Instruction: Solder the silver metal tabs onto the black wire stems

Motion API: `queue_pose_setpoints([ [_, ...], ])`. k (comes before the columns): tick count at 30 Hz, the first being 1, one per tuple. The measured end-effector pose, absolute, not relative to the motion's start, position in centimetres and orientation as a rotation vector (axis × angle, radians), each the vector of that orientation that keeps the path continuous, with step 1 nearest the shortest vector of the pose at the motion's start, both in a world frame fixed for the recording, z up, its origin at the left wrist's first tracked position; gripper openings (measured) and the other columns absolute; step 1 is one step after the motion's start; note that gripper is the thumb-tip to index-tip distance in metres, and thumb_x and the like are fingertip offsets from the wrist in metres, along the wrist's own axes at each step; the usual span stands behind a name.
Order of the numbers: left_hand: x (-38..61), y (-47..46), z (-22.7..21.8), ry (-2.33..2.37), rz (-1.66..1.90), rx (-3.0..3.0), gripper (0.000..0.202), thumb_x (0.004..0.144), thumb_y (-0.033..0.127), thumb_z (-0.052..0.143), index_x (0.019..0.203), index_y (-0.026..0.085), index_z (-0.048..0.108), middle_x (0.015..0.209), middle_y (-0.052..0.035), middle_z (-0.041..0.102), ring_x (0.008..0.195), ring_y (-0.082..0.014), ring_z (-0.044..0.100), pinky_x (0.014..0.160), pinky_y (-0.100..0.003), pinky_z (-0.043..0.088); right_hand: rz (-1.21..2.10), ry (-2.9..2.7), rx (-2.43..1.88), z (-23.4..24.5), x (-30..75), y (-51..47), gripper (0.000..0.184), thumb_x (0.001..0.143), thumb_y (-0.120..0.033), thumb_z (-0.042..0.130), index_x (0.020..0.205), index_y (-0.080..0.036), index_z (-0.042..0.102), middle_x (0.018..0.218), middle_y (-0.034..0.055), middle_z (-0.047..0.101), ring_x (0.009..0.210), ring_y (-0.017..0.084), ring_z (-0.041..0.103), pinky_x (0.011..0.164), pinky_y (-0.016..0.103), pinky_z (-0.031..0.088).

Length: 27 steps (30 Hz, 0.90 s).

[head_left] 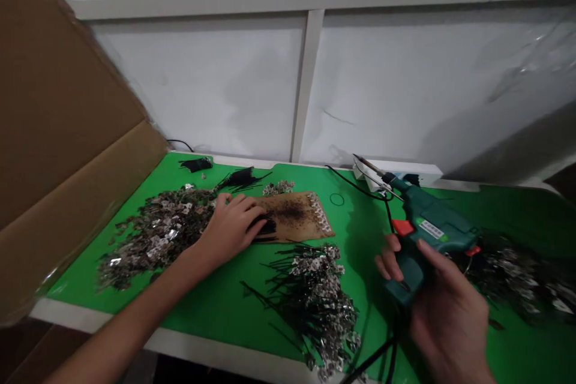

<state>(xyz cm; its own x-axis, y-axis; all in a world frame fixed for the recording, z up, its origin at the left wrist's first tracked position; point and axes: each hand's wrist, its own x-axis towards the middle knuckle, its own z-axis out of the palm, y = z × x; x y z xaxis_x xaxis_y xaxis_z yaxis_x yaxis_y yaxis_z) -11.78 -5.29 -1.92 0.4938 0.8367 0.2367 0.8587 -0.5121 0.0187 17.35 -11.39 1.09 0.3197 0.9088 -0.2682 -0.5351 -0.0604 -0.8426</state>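
Note:
My right hand [443, 306] is wrapped around the grip of a green soldering gun [438, 219] with a red trigger. Its thin tip points up and left, clear of the mat. My left hand [234, 219] lies over the left part of a scorched brown board [292, 216], fingers bent and a little apart. Black wires [266, 228] show beneath its fingertips; whether it pinches any is hidden. A row of small metal pieces [318, 213] lines the board's right edge. Left of that hand spreads a heap of small metal parts [166, 231].
Metal pieces with black wires attached [321, 294] lie in a pile near the front, and another dark pile [522, 276] is at right. Black wire bundles [240, 177] rest behind. A white power strip [414, 173] stands by the wall; a cardboard box [72, 120] flanks the green mat [216, 318].

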Motion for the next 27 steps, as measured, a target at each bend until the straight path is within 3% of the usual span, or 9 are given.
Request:
queue_pose_setpoints([
  [15, -10.1, -4.3, -1.6, -1.334, -0.141, -2.460, 0.023, 0.097, 0.010, 0.045, 0.085, 0.017, 0.064, 0.084, -0.0094, 0.066, 0.082, -0.0279, 0.057, 0.075, -0.044, 0.032, 1.191, -0.361, -1.118, 1.1, 17.8, -11.0, 0.020, 0.071, -0.034, 0.075, 0.085, -0.019, 0.070, 0.074, 0.0006, 0.052, 0.052, 0.011, 0.040, 0.048, 0.027, 0.045],
  [24, -8.3, -3.7, -0.9, -1.380, -0.449, -2.506, 0.022, 0.103, 0.018, 0.042, 0.091, 0.019, 0.060, 0.087, -0.0059, 0.068, 0.081, -0.0242, 0.057, 0.074, -0.041, 0.031, 1.213, -0.444, -1.162, 0.7, 17.5, -10.4, 0.022, 0.074, -0.038, 0.079, 0.076, -0.018, 0.070, 0.067, -0.0002, 0.057, 0.044, 0.008, 0.040, 0.045, 0.026, 0.043],
  [27, -5.2, -2.4, -0.8, -1.440, -0.369, -2.615, 0.017, 0.102, 0.019, 0.045, 0.093, 0.019, 0.060, 0.092, -0.0075, 0.070, 0.089, -0.0260, 0.060, 0.077, -0.042, 0.033, 1.153, -0.501, -1.187, 0.5, 17.3, -10.4, 0.023, 0.075, -0.038, 0.081, 0.080, -0.019, 0.069, 0.069, -0.0001, 0.062, 0.041, 0.008, 0.042, 0.043, 0.024, 0.041],
])
